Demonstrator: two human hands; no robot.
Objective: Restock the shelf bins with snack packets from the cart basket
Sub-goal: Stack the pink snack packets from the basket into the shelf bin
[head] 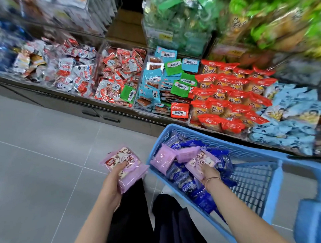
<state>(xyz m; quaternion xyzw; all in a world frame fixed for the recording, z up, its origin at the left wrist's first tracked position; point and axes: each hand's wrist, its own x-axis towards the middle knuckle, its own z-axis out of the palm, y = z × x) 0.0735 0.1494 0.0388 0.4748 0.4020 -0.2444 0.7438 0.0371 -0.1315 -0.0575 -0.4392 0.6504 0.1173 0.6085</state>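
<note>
My left hand (116, 174) grips a stack of purple snack packets (125, 163) over the floor, just left of the blue cart basket (248, 151). Inside the basket my right hand (207, 171) holds another purple packet (200, 162), lifted slightly above the pile. Two more purple packets (163, 160) and several dark blue packets (187, 182) lie in the basket's left half. The basket's right half shows bare mesh.
Clear shelf bins run along the far side: white-red packets (70, 73), red packets (118, 75), blue and green packets (165, 81), red-orange buns (228, 99), pale blue packs (287, 117). Grey tiled floor (39, 153) lies left. The cart handle (316, 216) is at lower right.
</note>
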